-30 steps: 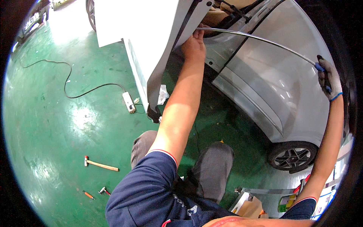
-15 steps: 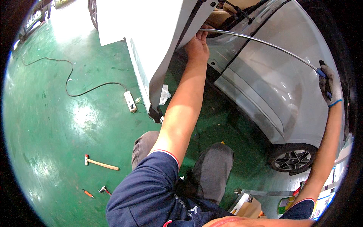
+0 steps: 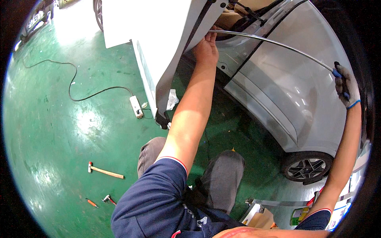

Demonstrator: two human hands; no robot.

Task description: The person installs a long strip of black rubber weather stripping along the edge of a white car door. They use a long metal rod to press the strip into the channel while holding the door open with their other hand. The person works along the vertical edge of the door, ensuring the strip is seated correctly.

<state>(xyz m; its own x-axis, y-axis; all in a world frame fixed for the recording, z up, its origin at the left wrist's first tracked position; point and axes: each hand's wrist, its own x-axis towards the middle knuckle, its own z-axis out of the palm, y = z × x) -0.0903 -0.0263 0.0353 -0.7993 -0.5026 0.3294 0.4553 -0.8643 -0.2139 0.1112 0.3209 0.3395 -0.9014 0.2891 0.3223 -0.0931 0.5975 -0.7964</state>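
A long, thin metal rod (image 3: 278, 44) with a blue handle (image 3: 337, 73) runs across the top of the view, in front of the silver car's side. My right hand (image 3: 347, 85), in a grey and white glove with a blue cuff, is closed round that handle. At the other end, my bare left hand (image 3: 206, 48) has its fingers curled about the rod, right against the inner edge of the open white car door (image 3: 170, 35). The rod's tip is hidden behind the door edge, and part of the left fingers is hard to see.
A wood-handled mallet (image 3: 106, 171), a small hammer (image 3: 108, 199) and an orange-handled tool (image 3: 91, 202) lie on the green floor at left. A white power strip (image 3: 136, 107) with a black cable sits by the door. The rear wheel (image 3: 307, 166) is at right, near a cardboard box (image 3: 260, 217).
My right hand has risen slightly with the handle, and the wrist has tilted a little. My left hand stays at the door edge.
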